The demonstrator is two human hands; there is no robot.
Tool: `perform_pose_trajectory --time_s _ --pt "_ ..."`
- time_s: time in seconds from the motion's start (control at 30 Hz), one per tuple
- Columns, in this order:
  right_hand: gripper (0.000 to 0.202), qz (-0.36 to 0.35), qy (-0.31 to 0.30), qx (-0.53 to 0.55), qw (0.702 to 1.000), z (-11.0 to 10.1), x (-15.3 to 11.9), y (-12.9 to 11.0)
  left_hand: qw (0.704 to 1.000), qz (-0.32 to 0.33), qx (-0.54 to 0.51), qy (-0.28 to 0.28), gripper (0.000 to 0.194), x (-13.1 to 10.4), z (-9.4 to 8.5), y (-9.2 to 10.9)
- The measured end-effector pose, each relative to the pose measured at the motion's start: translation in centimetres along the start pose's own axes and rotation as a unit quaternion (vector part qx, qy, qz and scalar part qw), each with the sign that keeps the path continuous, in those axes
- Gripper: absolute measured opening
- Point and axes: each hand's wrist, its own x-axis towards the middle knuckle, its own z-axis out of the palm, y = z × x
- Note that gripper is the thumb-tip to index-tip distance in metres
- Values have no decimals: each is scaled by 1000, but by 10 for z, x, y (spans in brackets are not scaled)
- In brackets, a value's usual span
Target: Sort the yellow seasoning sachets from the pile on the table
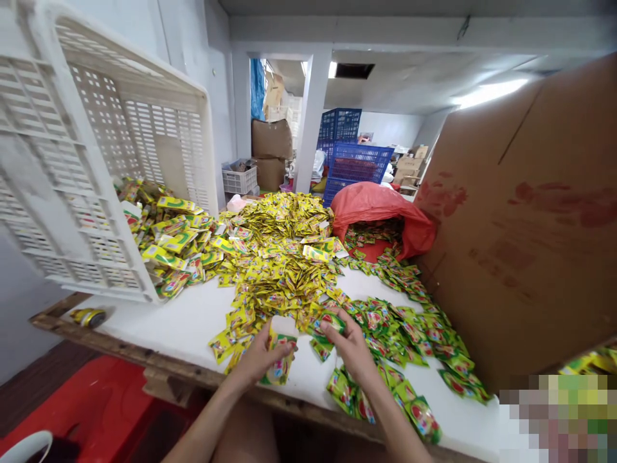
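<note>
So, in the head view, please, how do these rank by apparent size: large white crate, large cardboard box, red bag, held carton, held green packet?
Large white crate and large cardboard box: too alike to rank, both cut by the frame
Red bag
Held carton
Held green packet, partly covered

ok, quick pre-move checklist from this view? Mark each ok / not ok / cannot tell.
1. Left hand gripping small box: ok, thumb across the front.
2. White flap of the box raised: ok.
3. Contents of the box: cannot tell, inside hidden.
4. Right hand on a green packet: ok, held between thumb and fingers.
5. Red sack upright: not ok, on its side, loose green packets at its mouth.
</note>
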Motion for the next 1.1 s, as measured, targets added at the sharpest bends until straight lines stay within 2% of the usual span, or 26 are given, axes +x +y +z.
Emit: perform_pose_trajectory --time_s 0.07,0.13,0.27,0.4,0.43,0.5,0.6,0.67,0.8,1.1 --pt "23 -51 -63 -86 993 -5 7 -15 999 16 31 -38 41 5 6 -7" --pt "16 -97 -130 -202 966 -8 12 -26 996 36 50 -64 44 9 13 -14" --pt "12 -112 -220 -404 881 -6 15 -35 992 64 69 -86 51 11 26 -27" --pt "13 -103 -281 -526 796 0 15 -36 990 77 47 -105 55 10 32 -35" --pt "17 -102 -285 -534 789 2 16 -36 991 76 39 -105 57 10 32 -37" --pt "25 -98 -283 -529 794 3 18 -37 992 57 21 -110 61 9 30 -38" --pt "22 -85 -261 -537 798 5 20 -39 992 31 4 -120 64 9 27 -38" --pt "16 -83 -251 -569 779 8 21 -40 992 47 8 -116 63 9 26 -38" --pt "19 -72 -249 -628 734 19 22 -42 992 71 13 -107 61 11 26 -41" --pt "23 -20 -265 -659 703 39 31 -51 993 70 49 -80 69 13 21 -61"
